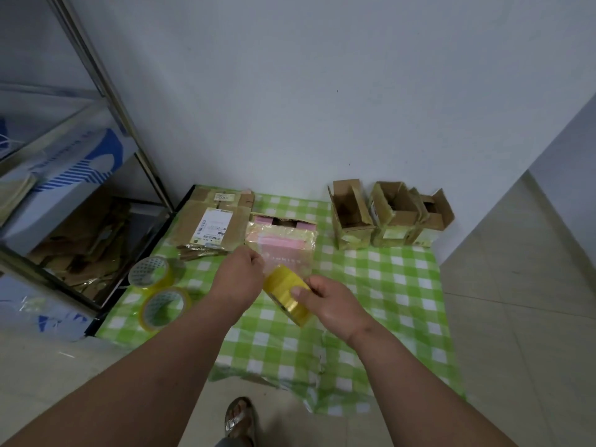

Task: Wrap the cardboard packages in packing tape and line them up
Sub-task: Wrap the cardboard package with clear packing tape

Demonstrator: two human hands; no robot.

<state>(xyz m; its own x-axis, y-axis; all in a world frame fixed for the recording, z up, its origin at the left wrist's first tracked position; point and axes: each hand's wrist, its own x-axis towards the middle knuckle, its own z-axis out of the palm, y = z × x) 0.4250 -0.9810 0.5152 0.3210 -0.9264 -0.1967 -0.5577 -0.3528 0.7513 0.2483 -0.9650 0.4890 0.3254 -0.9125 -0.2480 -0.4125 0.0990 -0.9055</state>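
Green checked cloth (403, 285) on floor, right hand (329, 301) fingers gripping tape roll (288, 293), left hand (240, 274) pinching its end, 2 spare rolls (154, 285) left

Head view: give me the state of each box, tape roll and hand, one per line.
Pink box: top open, partly taped.
Three brown boxes: open, lined up at wall.
Flattened cartons: lying flat.
Held tape roll: in right hand.
Left hand: pinching, likely the tape end.
Two spare rolls: lying on cloth.

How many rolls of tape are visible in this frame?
3. Two yellowish clear packing tape rolls lie on the green checked cloth at left, one farther and one nearer; a third roll is held in the right hand. None seems hidden.
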